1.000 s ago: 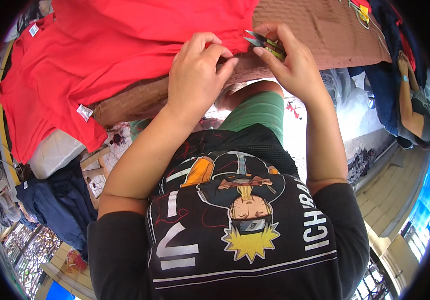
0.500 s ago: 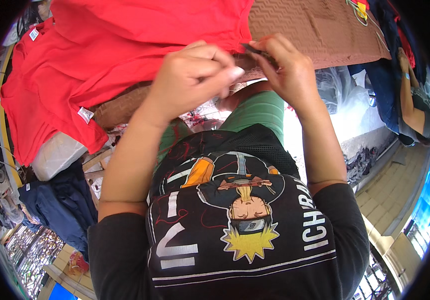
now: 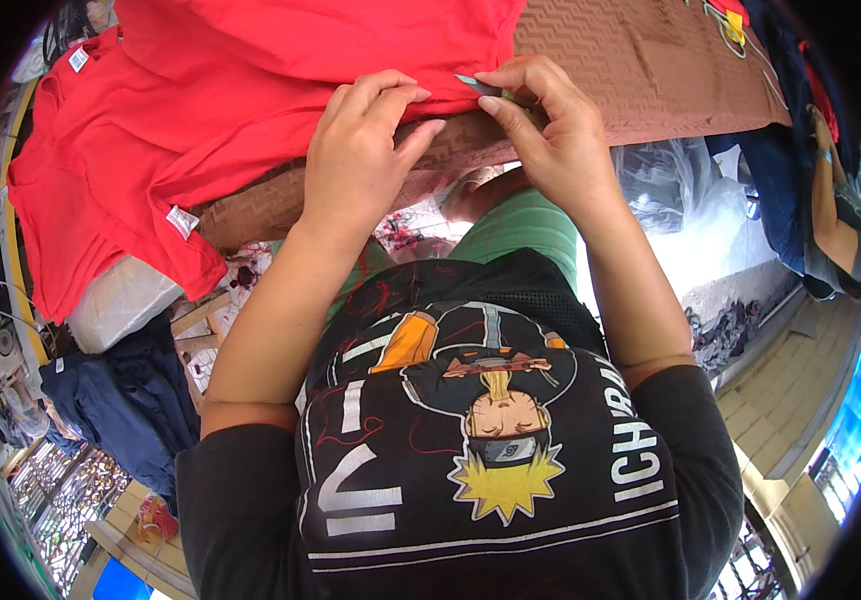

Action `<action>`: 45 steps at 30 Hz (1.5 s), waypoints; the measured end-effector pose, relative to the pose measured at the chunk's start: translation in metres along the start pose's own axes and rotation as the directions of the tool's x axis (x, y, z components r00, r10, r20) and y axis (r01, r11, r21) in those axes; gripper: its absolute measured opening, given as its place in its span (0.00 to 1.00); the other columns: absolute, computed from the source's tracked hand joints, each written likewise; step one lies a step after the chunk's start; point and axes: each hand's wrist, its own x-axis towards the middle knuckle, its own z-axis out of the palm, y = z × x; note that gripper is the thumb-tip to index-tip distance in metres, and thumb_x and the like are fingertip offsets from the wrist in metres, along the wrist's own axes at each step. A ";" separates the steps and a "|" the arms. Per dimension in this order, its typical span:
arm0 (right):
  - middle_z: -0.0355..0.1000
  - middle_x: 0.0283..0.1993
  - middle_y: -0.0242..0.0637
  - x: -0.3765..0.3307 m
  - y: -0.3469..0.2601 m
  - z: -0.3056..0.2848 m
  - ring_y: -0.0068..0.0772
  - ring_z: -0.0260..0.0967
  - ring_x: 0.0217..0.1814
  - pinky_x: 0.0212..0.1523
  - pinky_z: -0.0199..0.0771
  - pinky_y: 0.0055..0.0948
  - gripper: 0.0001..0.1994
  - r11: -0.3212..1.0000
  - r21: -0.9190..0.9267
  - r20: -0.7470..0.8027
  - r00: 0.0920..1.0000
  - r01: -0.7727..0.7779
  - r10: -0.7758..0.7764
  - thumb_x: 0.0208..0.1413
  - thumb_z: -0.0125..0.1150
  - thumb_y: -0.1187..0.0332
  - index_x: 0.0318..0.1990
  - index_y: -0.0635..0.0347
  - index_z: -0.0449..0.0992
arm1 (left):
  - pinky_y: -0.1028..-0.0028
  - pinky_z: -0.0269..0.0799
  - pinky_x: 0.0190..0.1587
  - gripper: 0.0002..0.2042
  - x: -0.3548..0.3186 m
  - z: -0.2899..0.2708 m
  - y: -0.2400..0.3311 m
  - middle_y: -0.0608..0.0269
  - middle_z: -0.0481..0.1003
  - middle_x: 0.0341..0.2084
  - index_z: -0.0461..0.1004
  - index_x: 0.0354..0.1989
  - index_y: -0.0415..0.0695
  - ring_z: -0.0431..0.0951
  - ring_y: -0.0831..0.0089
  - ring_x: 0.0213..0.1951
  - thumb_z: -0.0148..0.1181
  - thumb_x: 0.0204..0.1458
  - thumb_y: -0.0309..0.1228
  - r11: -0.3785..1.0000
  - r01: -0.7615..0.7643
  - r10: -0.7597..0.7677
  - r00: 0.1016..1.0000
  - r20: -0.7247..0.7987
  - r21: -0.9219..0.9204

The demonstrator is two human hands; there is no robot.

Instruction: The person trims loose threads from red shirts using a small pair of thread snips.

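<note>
Head view: the left hand [image 3: 366, 150] is pressing flat, fingers together, on the near hem of the red shirt [image 3: 251, 110], which is lying on the brown mat [image 3: 641, 70]. The right hand [image 3: 556, 135] is pinching a small snipper [image 3: 481, 85] at that hem, just right of the left fingertips. Keeping the cloth taut and the blades clear of the weave looks wise.

Red shirt [image 3: 281, 90]: plain bright red cloth, spread flat and creased over a brown woven table cover, white tag at one edge hanging off the front. Small snips [image 3: 479, 85]: thin, grey metal, mostly hidden, lying at the shirt's lower hem, tip pointing toward the red cloth.
</note>
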 end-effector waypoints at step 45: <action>0.74 0.36 0.39 0.002 -0.020 -0.008 0.31 0.74 0.39 0.40 0.73 0.27 0.09 0.988 0.145 0.113 0.991 0.052 -0.069 0.49 0.63 0.79 0.39 0.64 0.75 | 0.75 0.72 0.47 0.05 0.033 -0.008 -0.023 0.56 0.77 0.47 0.73 0.37 0.47 0.77 0.76 0.44 0.53 0.60 0.34 0.010 0.732 -0.206 0.669 0.715 -0.682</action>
